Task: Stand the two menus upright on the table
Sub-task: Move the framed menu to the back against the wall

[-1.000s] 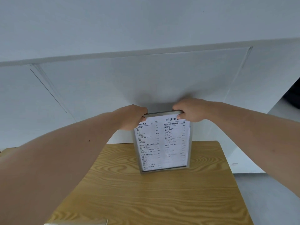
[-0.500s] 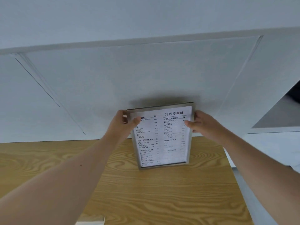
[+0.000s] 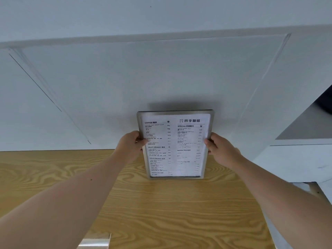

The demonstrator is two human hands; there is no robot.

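Note:
A menu [image 3: 175,144] in a silver metal frame stands upright on the wooden table [image 3: 161,209], close to the white wall and facing me. My left hand [image 3: 132,143] grips its left edge about halfway up. My right hand [image 3: 218,148] grips its right edge at the same height. A shiny metal corner [image 3: 95,241] of a flat thing, possibly the second menu, shows at the bottom edge of the view; the rest of it is out of frame.
A white panelled wall [image 3: 143,78] rises right behind the table. The table's right edge runs down at about [image 3: 260,203]. A white ledge or counter [image 3: 296,159] stands to the right, with a dark opening above it.
Both hands slid from the menu's top edge down to its side edges. The menu now stands straighter near the wall. The view has tilted up and shifted.

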